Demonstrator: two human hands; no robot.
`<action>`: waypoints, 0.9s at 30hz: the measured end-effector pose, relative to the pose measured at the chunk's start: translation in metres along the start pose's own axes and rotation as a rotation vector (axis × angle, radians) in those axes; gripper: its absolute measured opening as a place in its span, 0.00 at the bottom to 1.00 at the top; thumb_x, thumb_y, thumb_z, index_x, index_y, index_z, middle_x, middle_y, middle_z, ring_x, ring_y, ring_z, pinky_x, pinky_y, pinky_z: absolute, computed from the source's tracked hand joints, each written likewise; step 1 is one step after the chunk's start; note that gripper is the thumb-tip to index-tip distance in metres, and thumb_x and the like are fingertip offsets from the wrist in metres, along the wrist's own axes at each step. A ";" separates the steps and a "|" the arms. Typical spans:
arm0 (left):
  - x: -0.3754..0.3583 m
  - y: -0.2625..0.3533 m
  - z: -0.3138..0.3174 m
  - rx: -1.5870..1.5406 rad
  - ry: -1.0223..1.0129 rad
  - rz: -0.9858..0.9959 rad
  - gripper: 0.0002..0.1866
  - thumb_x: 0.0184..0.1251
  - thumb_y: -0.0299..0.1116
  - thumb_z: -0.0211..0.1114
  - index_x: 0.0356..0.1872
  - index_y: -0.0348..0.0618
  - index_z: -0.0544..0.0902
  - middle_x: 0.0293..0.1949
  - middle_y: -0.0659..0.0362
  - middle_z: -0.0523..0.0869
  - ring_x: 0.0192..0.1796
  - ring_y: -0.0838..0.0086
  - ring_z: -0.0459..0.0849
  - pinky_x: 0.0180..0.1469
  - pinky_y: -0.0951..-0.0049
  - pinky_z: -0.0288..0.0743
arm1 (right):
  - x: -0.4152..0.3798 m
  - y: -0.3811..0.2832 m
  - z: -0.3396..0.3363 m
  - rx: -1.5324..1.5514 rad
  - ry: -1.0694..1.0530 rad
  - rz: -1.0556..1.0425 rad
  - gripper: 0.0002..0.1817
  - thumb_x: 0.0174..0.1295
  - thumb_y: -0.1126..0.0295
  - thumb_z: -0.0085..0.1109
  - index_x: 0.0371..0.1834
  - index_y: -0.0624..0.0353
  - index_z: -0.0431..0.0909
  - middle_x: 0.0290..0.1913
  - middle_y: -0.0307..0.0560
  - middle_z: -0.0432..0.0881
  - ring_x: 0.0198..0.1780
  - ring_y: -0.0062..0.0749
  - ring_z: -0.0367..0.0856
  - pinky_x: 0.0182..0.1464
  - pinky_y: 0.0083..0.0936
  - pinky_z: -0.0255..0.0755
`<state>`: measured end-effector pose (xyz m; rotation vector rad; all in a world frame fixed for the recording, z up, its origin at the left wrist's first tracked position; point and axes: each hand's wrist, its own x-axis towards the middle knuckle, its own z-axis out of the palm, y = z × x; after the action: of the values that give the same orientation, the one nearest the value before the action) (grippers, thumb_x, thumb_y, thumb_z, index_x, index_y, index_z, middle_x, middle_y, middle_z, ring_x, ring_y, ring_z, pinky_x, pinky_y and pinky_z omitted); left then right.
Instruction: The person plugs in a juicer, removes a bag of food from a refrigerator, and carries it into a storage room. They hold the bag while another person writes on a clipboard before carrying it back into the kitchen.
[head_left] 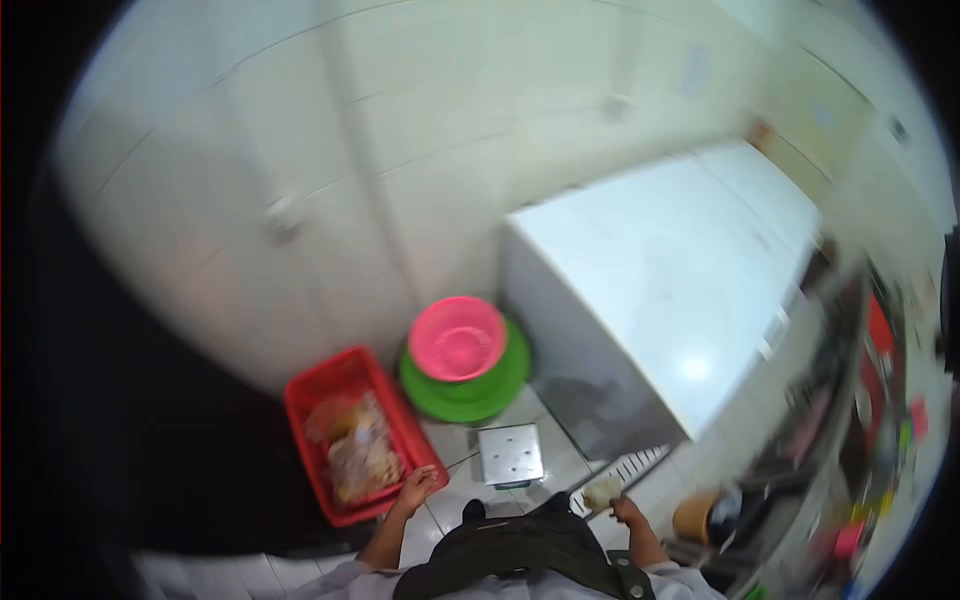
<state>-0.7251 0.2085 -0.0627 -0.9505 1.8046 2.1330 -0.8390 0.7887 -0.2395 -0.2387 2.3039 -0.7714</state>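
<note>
Red bin: plastic-wrapped yellowish items inside. Left hand loosely open at its near right corner; contact unclear. Right hand gripping pale bundle, left of brown container. Pink basin over green one.

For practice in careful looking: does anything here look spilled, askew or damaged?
Nothing stands out: the pink basin sits on the green basin, bagged items lie inside the red crate. The far right is blurred.
</note>
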 end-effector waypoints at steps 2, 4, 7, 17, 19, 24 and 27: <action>0.009 0.070 0.073 0.032 -0.152 0.017 0.20 0.68 0.31 0.57 0.60 0.41 0.69 0.54 0.57 0.77 0.52 0.73 0.78 0.51 0.73 0.73 | -0.038 -0.028 -0.032 0.096 0.006 0.181 0.15 0.47 0.80 0.55 0.40 0.71 0.75 0.37 0.58 0.81 0.34 0.47 0.84 0.31 0.37 0.80; 0.019 0.131 0.163 0.076 -0.325 0.077 0.21 0.68 0.31 0.57 0.60 0.41 0.68 0.54 0.56 0.77 0.52 0.72 0.79 0.51 0.73 0.73 | -0.047 0.014 -0.028 0.471 0.163 0.359 0.15 0.47 0.80 0.56 0.41 0.71 0.74 0.40 0.59 0.81 0.35 0.47 0.85 0.31 0.37 0.80; 0.030 0.200 0.305 0.116 -0.550 0.240 0.21 0.67 0.32 0.58 0.60 0.41 0.68 0.53 0.55 0.78 0.52 0.69 0.79 0.50 0.71 0.74 | -0.063 0.075 -0.028 0.490 0.300 0.245 0.12 0.53 0.76 0.55 0.42 0.67 0.74 0.40 0.55 0.81 0.35 0.44 0.85 0.29 0.36 0.80; 0.067 0.204 0.760 0.207 -0.908 0.250 0.16 0.63 0.31 0.62 0.52 0.41 0.73 0.46 0.56 0.81 0.46 0.69 0.82 0.47 0.71 0.76 | -0.177 0.254 -0.163 0.725 0.476 0.661 0.21 0.63 0.58 0.43 0.28 0.65 0.79 0.18 0.50 0.77 0.18 0.37 0.77 0.22 0.35 0.71; 0.087 0.194 0.831 0.253 -1.004 0.227 0.16 0.64 0.30 0.62 0.52 0.39 0.74 0.45 0.56 0.82 0.46 0.71 0.82 0.48 0.72 0.76 | -0.184 0.295 -0.179 0.713 0.697 0.619 0.19 0.63 0.59 0.45 0.28 0.64 0.79 0.19 0.52 0.77 0.19 0.40 0.77 0.24 0.38 0.71; 0.136 0.142 0.978 0.239 -0.985 0.072 0.14 0.66 0.32 0.59 0.51 0.41 0.75 0.45 0.58 0.82 0.45 0.72 0.82 0.44 0.75 0.75 | -0.195 0.358 -0.166 0.563 0.731 0.677 0.14 0.58 0.60 0.53 0.28 0.61 0.79 0.27 0.57 0.80 0.30 0.49 0.80 0.34 0.41 0.73; 0.188 0.079 1.068 0.182 -0.951 -0.153 0.12 0.68 0.33 0.58 0.50 0.46 0.75 0.43 0.62 0.82 0.42 0.75 0.82 0.41 0.77 0.74 | -0.210 0.393 -0.146 0.133 0.491 0.200 0.11 0.50 0.64 0.54 0.31 0.59 0.81 0.30 0.57 0.82 0.32 0.49 0.81 0.34 0.43 0.72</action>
<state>-1.2822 1.1426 -0.0502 0.0228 1.3221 1.7892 -0.7625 1.2504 -0.2694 0.2687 2.6596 -0.9551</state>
